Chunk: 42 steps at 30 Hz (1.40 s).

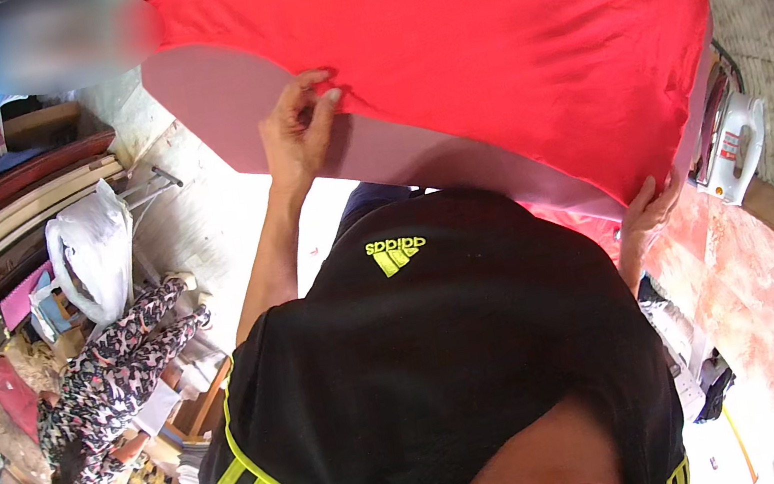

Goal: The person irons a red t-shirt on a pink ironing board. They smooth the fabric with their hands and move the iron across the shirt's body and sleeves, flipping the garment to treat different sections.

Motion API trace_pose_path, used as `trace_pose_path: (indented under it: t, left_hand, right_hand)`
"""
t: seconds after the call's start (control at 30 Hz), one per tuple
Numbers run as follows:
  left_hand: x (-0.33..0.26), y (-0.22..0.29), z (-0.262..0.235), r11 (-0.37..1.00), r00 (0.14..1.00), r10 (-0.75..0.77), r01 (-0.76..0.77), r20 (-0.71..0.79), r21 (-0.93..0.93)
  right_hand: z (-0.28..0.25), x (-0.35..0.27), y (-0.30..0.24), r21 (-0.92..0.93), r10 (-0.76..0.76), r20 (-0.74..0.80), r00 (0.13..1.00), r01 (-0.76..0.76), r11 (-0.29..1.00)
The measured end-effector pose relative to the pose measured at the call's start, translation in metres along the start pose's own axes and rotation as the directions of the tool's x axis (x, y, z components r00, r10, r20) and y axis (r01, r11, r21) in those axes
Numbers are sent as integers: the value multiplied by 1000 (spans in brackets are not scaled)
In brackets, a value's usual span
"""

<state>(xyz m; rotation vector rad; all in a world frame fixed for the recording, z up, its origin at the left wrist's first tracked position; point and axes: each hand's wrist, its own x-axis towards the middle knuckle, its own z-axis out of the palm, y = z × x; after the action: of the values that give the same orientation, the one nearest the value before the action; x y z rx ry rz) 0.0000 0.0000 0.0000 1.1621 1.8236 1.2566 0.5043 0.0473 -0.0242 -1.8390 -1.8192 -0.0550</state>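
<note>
A red T-shirt (pixel 476 35) is spread over a mauve ironing board (pixel 219 106), with part of a dark, white-edged print at the far edge. My left hand (pixel 297 135) pinches the shirt's near edge between thumb and forefinger, over the board's bare left part. At the near right corner, my right hand (pixel 650 205) grips the shirt's hem against the board's edge, some of its fingers hidden. Soft creases run through the cloth toward the right side. More red cloth hangs below the board beside my right hand.
A white appliance like a clothes iron (pixel 739 148) stands right of the board. On the left are stacked boards (pixel 19 219), a white plastic bag (pixel 95 253) and a person in camouflage-patterned clothes (pixel 116 386). Another person, blurred, is at the upper left.
</note>
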Motion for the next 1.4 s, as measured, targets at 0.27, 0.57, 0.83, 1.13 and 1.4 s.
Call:
trace_pose_path:
  t: [0.27, 0.57, 0.83, 1.13, 1.4]
  left_hand:
    - [-4, 20, -21, 982, 993, 77, -90, 86, 169]
    - [116, -19, -144, 686, 672, 616, -202, -410, 699]
    - [173, -62, -194, 763, 893, 281, 15, -352, 647]
    - [133, -77, -259, 965, 982, -38, 84, -183, 250]
    - [154, -89, -241, 658, 943, 273, -41, -187, 752]
  right_hand:
    - [-5, -11, 10, -70, 82, -43, 996, -84, 994]
    - [-9, -13, 10, -132, 229, -49, 972, -234, 963]
    - [-10, -6, 14, -65, 224, -4, 975, -224, 972]
    - [-18, -33, 73, 242, 295, -33, 955, -279, 929]
    - [-28, -22, 3, -28, 420, 27, 907, -419, 907]
